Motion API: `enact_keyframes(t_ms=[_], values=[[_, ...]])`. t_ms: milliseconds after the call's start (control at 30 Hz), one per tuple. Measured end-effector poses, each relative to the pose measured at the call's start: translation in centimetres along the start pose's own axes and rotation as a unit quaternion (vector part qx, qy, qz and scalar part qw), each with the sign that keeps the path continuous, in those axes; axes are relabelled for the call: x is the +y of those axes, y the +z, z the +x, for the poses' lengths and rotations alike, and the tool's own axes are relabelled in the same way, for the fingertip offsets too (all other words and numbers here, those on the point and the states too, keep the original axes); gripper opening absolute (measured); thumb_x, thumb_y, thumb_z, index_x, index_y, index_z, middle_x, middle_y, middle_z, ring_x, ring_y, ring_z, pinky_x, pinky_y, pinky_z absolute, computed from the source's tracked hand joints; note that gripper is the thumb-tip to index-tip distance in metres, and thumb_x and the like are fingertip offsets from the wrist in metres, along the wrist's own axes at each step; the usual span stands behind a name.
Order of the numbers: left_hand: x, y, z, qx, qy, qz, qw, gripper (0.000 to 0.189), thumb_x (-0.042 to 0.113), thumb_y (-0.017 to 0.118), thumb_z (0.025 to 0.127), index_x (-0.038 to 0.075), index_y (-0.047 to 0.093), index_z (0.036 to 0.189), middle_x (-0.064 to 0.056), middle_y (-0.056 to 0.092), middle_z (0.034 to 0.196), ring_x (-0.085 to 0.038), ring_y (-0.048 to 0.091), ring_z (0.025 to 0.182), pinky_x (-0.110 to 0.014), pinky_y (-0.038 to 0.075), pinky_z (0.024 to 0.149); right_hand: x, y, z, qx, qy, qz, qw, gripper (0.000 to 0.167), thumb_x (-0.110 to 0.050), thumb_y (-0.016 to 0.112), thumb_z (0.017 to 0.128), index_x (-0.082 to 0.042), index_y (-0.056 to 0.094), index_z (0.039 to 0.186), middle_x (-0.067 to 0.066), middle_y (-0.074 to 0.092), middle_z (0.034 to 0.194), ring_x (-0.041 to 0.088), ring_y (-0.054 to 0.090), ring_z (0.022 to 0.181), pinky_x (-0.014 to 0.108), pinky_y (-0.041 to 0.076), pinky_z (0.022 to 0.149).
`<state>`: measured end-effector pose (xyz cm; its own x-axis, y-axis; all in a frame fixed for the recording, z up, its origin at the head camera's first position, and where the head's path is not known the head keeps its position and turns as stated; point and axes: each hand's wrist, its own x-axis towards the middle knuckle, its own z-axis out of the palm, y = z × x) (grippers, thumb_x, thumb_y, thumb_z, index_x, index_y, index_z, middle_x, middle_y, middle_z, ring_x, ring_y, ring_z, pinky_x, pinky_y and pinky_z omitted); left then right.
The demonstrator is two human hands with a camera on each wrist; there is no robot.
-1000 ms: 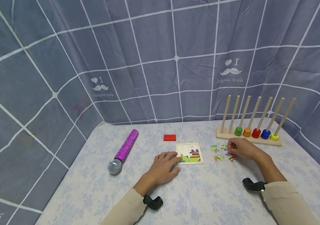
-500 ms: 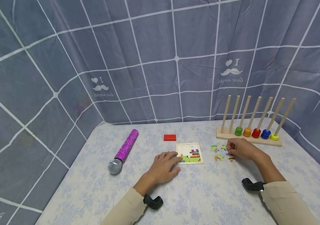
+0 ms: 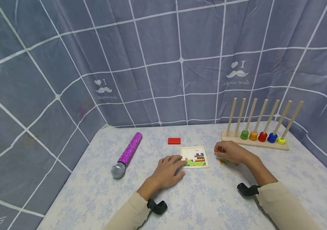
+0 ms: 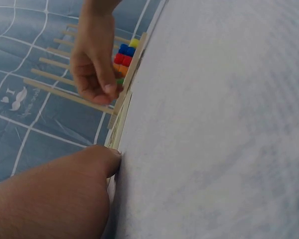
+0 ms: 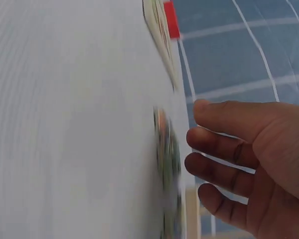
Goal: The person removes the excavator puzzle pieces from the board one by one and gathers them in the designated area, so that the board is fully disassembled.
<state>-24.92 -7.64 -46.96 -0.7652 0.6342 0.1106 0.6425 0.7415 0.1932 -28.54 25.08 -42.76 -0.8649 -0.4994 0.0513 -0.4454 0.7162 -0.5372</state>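
Note:
My left hand (image 3: pixel 167 172) rests with its fingers spread at the left edge of a square wooden puzzle tray (image 3: pixel 195 167). A few picture pieces sit inside the tray, with green along the bottom and a colourful striped shape at the right. Over the loose puzzle pieces (image 3: pixel 223 162) to the right of the tray hovers my right hand (image 3: pixel 233 151), fingers loosely bent. In the right wrist view its thumb and fingertips (image 5: pixel 197 135) stand apart, with nothing showing between them. The hand hides most of the loose pieces in the head view.
A wooden peg stand (image 3: pixel 255 143) with coloured rings is at the back right. Behind the tray lies a red block (image 3: pixel 174 141). A purple glitter microphone (image 3: pixel 130 148) lies at the left. Grid-patterned cloth (image 3: pixel 163 80) hangs behind the table.
My right hand has moved left from the right-hand loose pieces to above the left-hand ones, now covering them. My left hand has stayed at the tray's edge.

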Motion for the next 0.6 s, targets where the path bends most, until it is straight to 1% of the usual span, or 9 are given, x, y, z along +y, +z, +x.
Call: enact_keyframes(t_ms=[133,233,333,433,600], values=[[0.0,0.1,0.0,0.000,-0.003,0.003,1.0000,0.047,0.043,0.052,0.104,0.029,0.052,0.149,0.000,0.042,0.154,-0.028,0.039,0.139,-0.056,0.032,0.107,-2.0,1.2,2.1,-0.012,-0.044,-0.008,0.9989,0.015,-0.007,0.069,0.096,-0.002,0.071,0.109,0.001,0.065,0.096,0.013,0.058,0.081,0.034,0.051,0.072],[0.0,0.1,-0.1,0.002,-0.003,0.005,1.0000,0.047,0.042,0.052,0.104,0.029,0.052,0.149,0.000,0.043,0.153,-0.027,0.040,0.138,-0.055,0.033,0.107,-3.2,2.2,3.6,-0.032,-0.055,-0.024,0.9977,0.019,-0.004,0.069,0.095,0.000,0.072,0.113,0.005,0.064,0.100,0.015,0.059,0.086,0.036,0.052,0.078],[0.1,0.1,-0.1,0.002,0.000,0.001,1.0000,0.047,0.042,0.052,0.104,0.028,0.053,0.148,0.000,0.043,0.153,-0.027,0.040,0.138,-0.055,0.033,0.107,-4.1,2.9,4.5,-0.049,-0.047,-0.055,0.9961,0.018,0.000,0.071,0.092,-0.001,0.074,0.110,0.005,0.063,0.098,0.017,0.058,0.088,0.037,0.051,0.081],[0.2,0.1,-0.1,0.005,0.001,0.005,1.0000,0.046,0.042,0.052,0.104,0.028,0.053,0.148,0.000,0.043,0.153,-0.027,0.040,0.138,-0.055,0.034,0.107,-4.7,3.1,4.9,-0.055,-0.032,-0.075,0.9952,0.013,0.003,0.072,0.090,-0.003,0.073,0.102,0.004,0.061,0.094,0.017,0.056,0.085,0.037,0.051,0.080],[0.2,0.1,-0.1,0.008,0.000,0.012,0.9999,0.046,0.043,0.051,0.104,0.029,0.053,0.148,0.000,0.043,0.153,-0.026,0.041,0.138,-0.055,0.034,0.107,-5.0,3.0,5.1,-0.049,-0.028,-0.074,0.9956,0.013,0.004,0.073,0.089,-0.005,0.069,0.097,0.005,0.058,0.091,0.017,0.053,0.081,0.036,0.049,0.076]])
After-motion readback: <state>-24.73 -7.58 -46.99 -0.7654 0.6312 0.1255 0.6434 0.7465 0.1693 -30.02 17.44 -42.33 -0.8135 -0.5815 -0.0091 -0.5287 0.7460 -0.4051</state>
